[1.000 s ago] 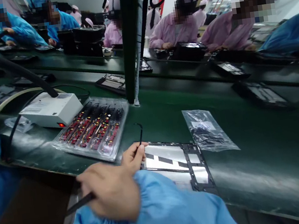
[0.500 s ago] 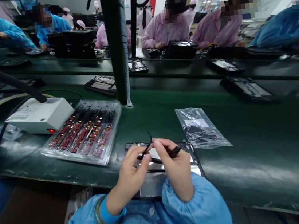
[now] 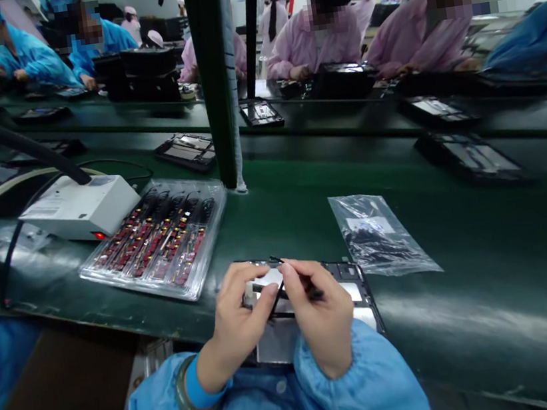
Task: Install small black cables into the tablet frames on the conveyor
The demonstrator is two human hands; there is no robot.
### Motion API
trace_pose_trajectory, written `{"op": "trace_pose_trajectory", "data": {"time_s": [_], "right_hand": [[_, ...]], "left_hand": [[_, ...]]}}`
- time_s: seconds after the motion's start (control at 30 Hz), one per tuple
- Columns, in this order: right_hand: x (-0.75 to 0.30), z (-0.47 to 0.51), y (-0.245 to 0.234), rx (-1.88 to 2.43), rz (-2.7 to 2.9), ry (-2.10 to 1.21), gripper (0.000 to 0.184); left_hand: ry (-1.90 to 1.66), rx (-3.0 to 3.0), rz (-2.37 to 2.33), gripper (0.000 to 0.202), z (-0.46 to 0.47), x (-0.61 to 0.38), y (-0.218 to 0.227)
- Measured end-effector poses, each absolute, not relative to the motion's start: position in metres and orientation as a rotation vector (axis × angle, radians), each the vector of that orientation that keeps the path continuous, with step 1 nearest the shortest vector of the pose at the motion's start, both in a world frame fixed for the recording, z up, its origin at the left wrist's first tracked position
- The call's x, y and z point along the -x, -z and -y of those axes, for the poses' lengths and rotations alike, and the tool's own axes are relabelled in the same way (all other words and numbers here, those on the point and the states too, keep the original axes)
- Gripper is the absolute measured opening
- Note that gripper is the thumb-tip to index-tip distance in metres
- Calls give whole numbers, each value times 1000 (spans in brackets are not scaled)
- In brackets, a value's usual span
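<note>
A black device frame with shiny metal panels lies at the near edge of the green belt. Both my hands rest over its left half. My left hand pinches a thin black strip between thumb and fingers. My right hand is closed on a dark tweezer-like tool, its tip meeting the strip just above the frame. Blue sleeves cover both my forearms.
A clear tray of small red and black parts lies to the left, beside a white box with a hose. A plastic bag of black pieces lies to the right. A green post stands behind. Other people work across the belts.
My right hand came up from below the table edge with the tool and joined the left over the frame. The strip, first held upright, now lies low against the frame.
</note>
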State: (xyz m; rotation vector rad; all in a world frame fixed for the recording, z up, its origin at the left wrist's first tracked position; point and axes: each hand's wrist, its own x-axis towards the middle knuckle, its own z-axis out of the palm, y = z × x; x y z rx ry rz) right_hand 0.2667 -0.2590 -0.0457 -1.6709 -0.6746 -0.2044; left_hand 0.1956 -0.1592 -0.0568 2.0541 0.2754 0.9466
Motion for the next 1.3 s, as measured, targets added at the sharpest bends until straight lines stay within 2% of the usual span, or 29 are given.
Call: {"op": "trace_pose_trajectory", "data": {"time_s": [0.1, 0.27, 0.73, 0.83, 0.93, 1.03, 1.17, 1.23, 1.3], "right_hand": [[-262, 260, 50, 1718, 925, 422, 19], [-257, 261, 55, 1773, 1181, 554, 23], [-257, 266, 51, 1788, 1196, 467, 19], [-255, 267, 53, 1764, 1129, 329, 16], [-259, 270, 52, 1673, 789, -8, 10], [-273, 281, 48, 1397, 280, -426, 20], [-301, 309, 39, 1108, -56, -619, 24], [-311, 323, 36, 1121, -86, -533, 27], [-316, 332, 35, 1189, -62, -374, 28]], "left_hand": [[-1162, -2208, -350, 9, 156, -195, 55], [-1206, -2260, -462, 7, 155, -194, 56], [-1080, -2164, -411, 7, 153, -193, 59], [-975, -2053, -422, 8, 152, -194, 58], [-731, -1839, -460, 9, 149, -192, 54], [-589, -1715, -510, 13, 134, -188, 50], [-763, -2166, -554, 11, 84, -181, 45], [-947, -2662, -587, 10, 53, -177, 42], [-928, -3070, -538, 13, 28, -172, 40]]}}
